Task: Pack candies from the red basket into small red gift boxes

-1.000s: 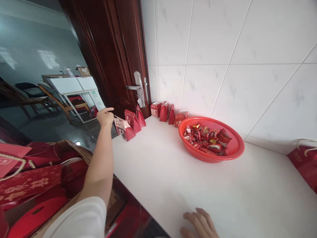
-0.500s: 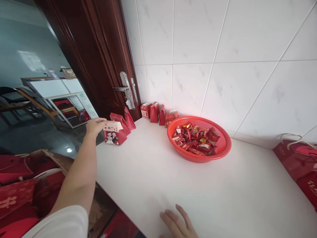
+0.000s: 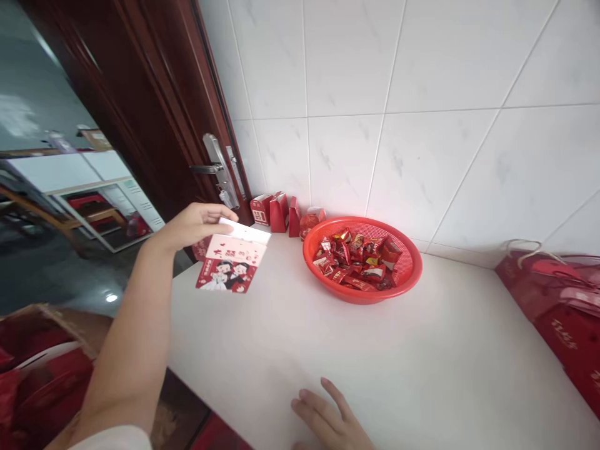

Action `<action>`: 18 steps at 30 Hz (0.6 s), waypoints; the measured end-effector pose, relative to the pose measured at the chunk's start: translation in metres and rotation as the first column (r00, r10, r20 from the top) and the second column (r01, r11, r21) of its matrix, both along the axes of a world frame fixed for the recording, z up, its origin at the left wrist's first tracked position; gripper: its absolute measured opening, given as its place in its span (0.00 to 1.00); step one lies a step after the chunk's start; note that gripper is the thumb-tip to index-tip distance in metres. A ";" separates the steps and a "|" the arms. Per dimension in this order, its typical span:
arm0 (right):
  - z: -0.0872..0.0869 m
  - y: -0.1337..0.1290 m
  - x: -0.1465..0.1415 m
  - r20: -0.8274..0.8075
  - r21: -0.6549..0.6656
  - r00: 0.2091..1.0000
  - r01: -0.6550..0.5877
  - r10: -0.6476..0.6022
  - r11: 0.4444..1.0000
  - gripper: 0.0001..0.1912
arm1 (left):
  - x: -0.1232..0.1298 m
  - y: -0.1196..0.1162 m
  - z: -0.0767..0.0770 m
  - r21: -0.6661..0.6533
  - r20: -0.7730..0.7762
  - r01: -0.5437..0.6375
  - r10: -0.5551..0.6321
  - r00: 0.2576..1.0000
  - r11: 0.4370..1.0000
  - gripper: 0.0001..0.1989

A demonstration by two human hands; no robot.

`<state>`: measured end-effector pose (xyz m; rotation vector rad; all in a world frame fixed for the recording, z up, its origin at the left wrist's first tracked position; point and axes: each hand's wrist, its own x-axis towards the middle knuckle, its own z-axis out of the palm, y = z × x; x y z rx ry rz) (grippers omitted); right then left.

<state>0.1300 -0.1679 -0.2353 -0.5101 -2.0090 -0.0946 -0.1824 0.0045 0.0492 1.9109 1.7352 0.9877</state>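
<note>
Between the thumb and fingers of my left hand (image 3: 199, 226) is the white top of a red and white candy box (image 3: 229, 265), printed with a cartoon couple. The box is tilted and hangs over the left part of the white table (image 3: 290, 331). It hides most of the red boxes behind it. My right hand (image 3: 330, 415) is over the table's near edge with its fingers spread, holding nothing. Beyond it stands a red plastic basket (image 3: 407, 284) with many wrapped candies (image 3: 359, 262) in it.
Several small red boxes (image 3: 279, 212) stand along the tiled wall, left of the basket. A red gift bag (image 3: 553, 312) is at the right. At the left are a dark wooden door (image 3: 154, 94) and a carton (image 3: 70, 331) of red items.
My left hand has lifted the candy box off the table and brought it right and nearer. The camera view has turned slightly right. My right hand stays much the same.
</note>
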 end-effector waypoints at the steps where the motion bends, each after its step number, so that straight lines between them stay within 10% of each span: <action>1: 0.004 0.003 0.005 0.051 0.001 0.998 -0.035 0.035 0.999 0.05 | 0.019 -0.004 0.005 -0.033 -0.019 0.137 -0.137 0.990 0.990 0.25; 4: 0.036 0.014 0.028 0.193 -0.054 0.970 -0.141 0.149 0.989 0.02 | 0.076 -0.016 0.005 0.079 -0.153 0.451 -0.436 0.887 0.889 0.12; 9: 0.112 0.041 0.077 -0.084 -0.084 0.990 0.106 -0.113 0.991 0.11 | 0.147 -0.020 -0.026 0.159 -0.249 0.762 -0.722 0.646 0.628 0.13; 13: 0.144 0.062 0.099 -0.148 -0.077 0.916 0.365 -0.372 0.928 0.12 | 0.171 -0.008 -0.050 0.145 -0.183 0.801 -0.780 0.599 0.581 0.13; 18: 0.150 0.078 0.100 -0.073 -0.071 0.922 0.375 -0.380 0.924 0.10 | 0.179 0.000 -0.072 0.076 -0.133 0.819 -0.808 0.574 0.569 0.14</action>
